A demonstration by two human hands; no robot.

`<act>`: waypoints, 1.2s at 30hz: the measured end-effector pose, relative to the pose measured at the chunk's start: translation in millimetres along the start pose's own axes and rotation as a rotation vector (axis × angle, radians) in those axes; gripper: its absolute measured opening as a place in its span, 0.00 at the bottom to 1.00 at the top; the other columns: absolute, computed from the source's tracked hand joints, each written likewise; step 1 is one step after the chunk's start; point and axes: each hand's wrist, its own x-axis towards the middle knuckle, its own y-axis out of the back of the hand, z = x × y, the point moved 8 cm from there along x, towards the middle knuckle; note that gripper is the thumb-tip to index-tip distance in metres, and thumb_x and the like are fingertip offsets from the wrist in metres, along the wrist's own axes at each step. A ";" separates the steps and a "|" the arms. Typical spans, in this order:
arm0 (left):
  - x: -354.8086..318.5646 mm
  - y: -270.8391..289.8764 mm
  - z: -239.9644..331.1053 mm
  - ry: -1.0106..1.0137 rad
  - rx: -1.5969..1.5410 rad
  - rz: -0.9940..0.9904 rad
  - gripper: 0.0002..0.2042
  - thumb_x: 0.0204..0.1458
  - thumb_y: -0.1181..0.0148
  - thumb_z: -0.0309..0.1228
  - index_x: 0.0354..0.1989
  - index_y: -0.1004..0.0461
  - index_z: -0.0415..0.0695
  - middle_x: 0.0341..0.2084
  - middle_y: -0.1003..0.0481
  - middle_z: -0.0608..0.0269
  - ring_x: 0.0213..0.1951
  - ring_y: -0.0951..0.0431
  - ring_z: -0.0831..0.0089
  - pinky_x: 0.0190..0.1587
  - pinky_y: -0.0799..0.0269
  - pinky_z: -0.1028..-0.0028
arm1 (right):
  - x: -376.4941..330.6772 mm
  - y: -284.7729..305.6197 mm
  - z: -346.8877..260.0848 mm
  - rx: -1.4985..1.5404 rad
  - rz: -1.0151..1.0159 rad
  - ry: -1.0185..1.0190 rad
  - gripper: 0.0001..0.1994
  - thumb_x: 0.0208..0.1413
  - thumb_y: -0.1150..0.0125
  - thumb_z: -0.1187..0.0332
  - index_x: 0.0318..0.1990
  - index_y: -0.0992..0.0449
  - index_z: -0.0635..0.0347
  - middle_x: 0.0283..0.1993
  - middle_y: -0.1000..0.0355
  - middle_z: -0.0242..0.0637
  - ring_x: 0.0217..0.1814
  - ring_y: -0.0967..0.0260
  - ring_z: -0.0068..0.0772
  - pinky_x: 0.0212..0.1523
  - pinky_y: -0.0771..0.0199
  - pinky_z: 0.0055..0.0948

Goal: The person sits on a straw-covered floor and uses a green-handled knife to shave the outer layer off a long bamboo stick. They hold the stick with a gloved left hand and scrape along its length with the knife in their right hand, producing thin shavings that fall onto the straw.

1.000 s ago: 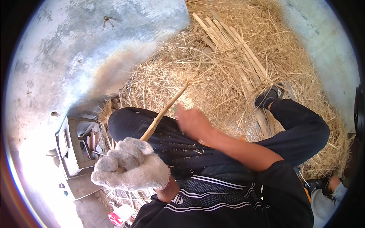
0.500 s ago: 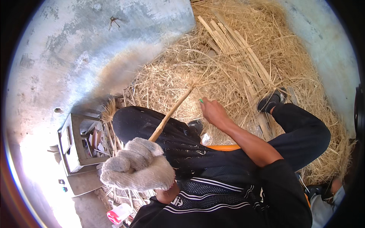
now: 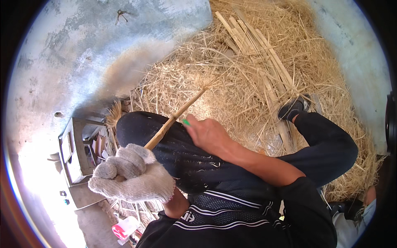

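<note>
My left hand [image 3: 134,175], in a grey knitted glove, is closed round the lower end of a thin, pale brown stick [image 3: 177,115]. The stick slants up and away to the right over my left thigh, its far tip split into frayed strands. Beside the stick's middle is my bare right hand [image 3: 209,136], fingers closed on a small green thing [image 3: 185,122]. Only a bit of that green shows at the fingertips; my fingers hide the rest, so its kind is unclear.
Straw-like shavings [image 3: 248,111] cover the floor ahead, with split wooden strips [image 3: 260,49] lying on them. A battered wooden cabinet [image 3: 84,159] stands left by the wall. A red-and-white container [image 3: 125,227] lies lower left. Another person's sleeve [image 3: 366,213] shows lower right.
My right hand has moved left and nearer to me, from beyond the stick's tip side to beside its middle. My gloved left hand and the stick have shifted slightly left.
</note>
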 end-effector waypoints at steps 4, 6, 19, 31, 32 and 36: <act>-7.2 -6.6 7.0 0.006 0.039 -0.042 0.25 0.67 0.67 0.52 0.19 0.46 0.52 0.09 0.54 0.74 0.11 0.52 0.82 0.12 0.51 0.80 | 10.0 2.5 65.8 -0.091 0.102 -0.132 0.12 0.65 0.53 0.62 0.43 0.34 0.64 0.17 0.31 0.55 0.22 0.29 0.62 0.24 0.27 0.52; -9.2 -7.0 6.9 -0.003 0.039 -0.038 0.25 0.67 0.67 0.53 0.19 0.46 0.52 0.09 0.54 0.74 0.11 0.52 0.81 0.11 0.51 0.80 | 9.6 5.9 93.1 -0.128 0.060 -0.216 0.13 0.65 0.54 0.62 0.43 0.34 0.65 0.18 0.31 0.56 0.22 0.29 0.63 0.25 0.27 0.53; -9.0 1.0 8.5 -0.011 0.020 -0.068 0.24 0.67 0.64 0.51 0.19 0.45 0.53 0.09 0.54 0.73 0.10 0.53 0.81 0.12 0.49 0.78 | 1.0 -9.5 72.7 0.005 0.080 -0.197 0.11 0.64 0.51 0.62 0.41 0.34 0.62 0.18 0.32 0.57 0.21 0.31 0.63 0.21 0.31 0.53; -10.3 -1.1 5.3 -0.037 0.021 0.039 0.25 0.67 0.64 0.50 0.17 0.49 0.53 0.09 0.55 0.74 0.10 0.55 0.81 0.11 0.52 0.79 | 12.2 3.9 43.9 0.018 0.010 -0.137 0.11 0.64 0.50 0.64 0.44 0.33 0.63 0.19 0.30 0.55 0.21 0.30 0.61 0.24 0.30 0.50; -8.7 -5.9 5.1 -0.036 -0.006 0.036 0.25 0.67 0.63 0.50 0.17 0.49 0.53 0.09 0.55 0.74 0.10 0.55 0.82 0.11 0.53 0.79 | 12.3 8.1 15.8 0.009 0.030 -0.020 0.11 0.64 0.49 0.64 0.45 0.33 0.63 0.20 0.30 0.55 0.22 0.30 0.61 0.24 0.30 0.50; -7.4 2.9 6.3 0.006 0.030 -0.007 0.25 0.66 0.62 0.51 0.16 0.50 0.53 0.09 0.56 0.74 0.11 0.55 0.82 0.11 0.52 0.79 | 4.1 -4.3 67.9 -0.129 0.094 -0.032 0.10 0.63 0.48 0.63 0.43 0.33 0.61 0.18 0.31 0.53 0.20 0.30 0.59 0.23 0.31 0.51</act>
